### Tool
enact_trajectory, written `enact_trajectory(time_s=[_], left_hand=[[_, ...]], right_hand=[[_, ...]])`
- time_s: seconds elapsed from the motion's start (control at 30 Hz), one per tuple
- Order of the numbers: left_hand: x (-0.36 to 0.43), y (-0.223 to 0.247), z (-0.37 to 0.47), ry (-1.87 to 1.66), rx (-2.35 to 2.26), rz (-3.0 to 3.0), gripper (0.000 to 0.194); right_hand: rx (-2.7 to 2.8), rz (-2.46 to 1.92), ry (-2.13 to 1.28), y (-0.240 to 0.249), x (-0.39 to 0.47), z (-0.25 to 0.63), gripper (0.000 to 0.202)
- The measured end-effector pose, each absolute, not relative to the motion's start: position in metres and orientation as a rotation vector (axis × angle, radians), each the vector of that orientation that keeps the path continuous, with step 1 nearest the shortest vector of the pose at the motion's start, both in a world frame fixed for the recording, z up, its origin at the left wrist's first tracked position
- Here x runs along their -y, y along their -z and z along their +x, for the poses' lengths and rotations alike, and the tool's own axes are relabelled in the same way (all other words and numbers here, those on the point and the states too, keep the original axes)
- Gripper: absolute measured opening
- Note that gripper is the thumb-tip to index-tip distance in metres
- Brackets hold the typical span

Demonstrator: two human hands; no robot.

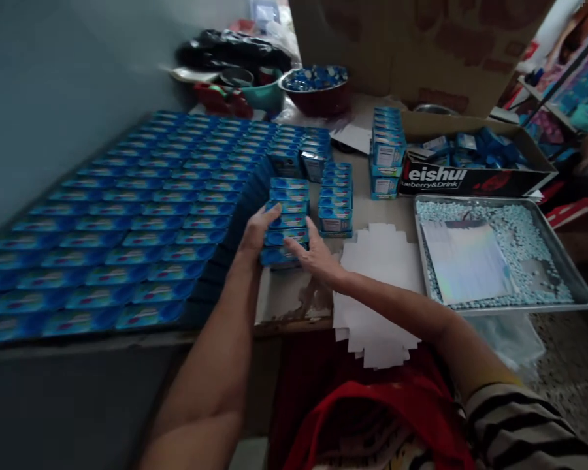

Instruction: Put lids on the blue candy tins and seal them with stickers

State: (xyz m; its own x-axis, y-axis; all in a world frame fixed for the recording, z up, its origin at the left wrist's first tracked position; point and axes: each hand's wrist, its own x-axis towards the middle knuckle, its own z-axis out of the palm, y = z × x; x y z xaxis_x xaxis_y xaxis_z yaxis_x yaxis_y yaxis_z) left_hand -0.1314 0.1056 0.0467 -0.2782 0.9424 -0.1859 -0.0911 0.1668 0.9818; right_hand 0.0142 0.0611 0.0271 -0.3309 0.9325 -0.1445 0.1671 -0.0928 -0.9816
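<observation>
A short row of small blue boxes (288, 194) stands on the work table, and both hands are on it. My left hand (257, 230) presses against its left side, thumb over the top. From the right, my right hand (319, 254) grips the near end with thumb and fingers. Just right of them is another row of blue boxes (335, 196). To the left, many more blue boxes (132, 219) stand packed in long rows. A stack of white cut sheets (379, 287) lies beside my right forearm, which partly covers it.
A metal tray (584, 301) of pale blue pellets with a shiny sheet (465, 261) lies right. Behind it are a black carton (475, 181) of loose blue packs and stacked boxes (386, 153). A red bowl (316, 101) stands at the back. The table's front edge is close.
</observation>
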Motion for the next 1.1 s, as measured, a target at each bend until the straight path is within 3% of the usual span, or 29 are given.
enact_trajectory(time_s=[0.07,0.17,0.27,0.37,0.53,0.73,0.8,0.87,0.97,1.1], left_hand=[[-0.104,-0.042,-0.139,-1.250,-1.589,0.930,0.041],[-0.073,-0.042,-0.135,-1.515,-1.840,1.100,0.057],[-0.019,-0.048,-0.104,-1.783,-1.903,1.502,0.045],[0.009,-0.055,-0.047,-1.557,-1.598,1.952,0.017],[-0.057,-0.065,0.094,-1.053,-1.289,2.146,0.008],[-0.145,-0.056,0.226,-0.416,-1.332,2.284,0.057],[-0.157,-0.046,0.235,-0.309,-1.330,2.306,0.054],[-0.166,-0.037,0.233,-0.299,-1.278,2.295,0.038],[-0.177,-0.027,0.224,-0.448,-1.195,2.146,0.014],[-0.190,-0.030,0.216,-0.495,-1.044,1.744,0.026]], right_hand=[[1.647,-1.148,-1.561,-0.036,-0.060,0.034,0.097],[1.883,-0.989,-1.578,-0.054,-0.041,0.097,0.064],[1.926,-1.296,-1.176,-0.066,-0.021,0.196,0.037],[1.663,-1.781,-0.618,-0.066,-0.015,0.310,0.037],[1.799,-1.950,-0.088,-0.061,-0.042,0.431,0.053],[2.079,-1.949,0.040,-0.031,-0.083,0.433,0.066],[2.026,-1.960,0.073,-0.017,-0.085,0.429,0.073],[1.994,-1.903,0.106,-0.009,-0.083,0.427,0.072],[1.956,-1.770,0.153,-0.008,-0.079,0.422,0.054],[1.839,-1.735,0.221,-0.022,-0.085,0.402,0.040]])
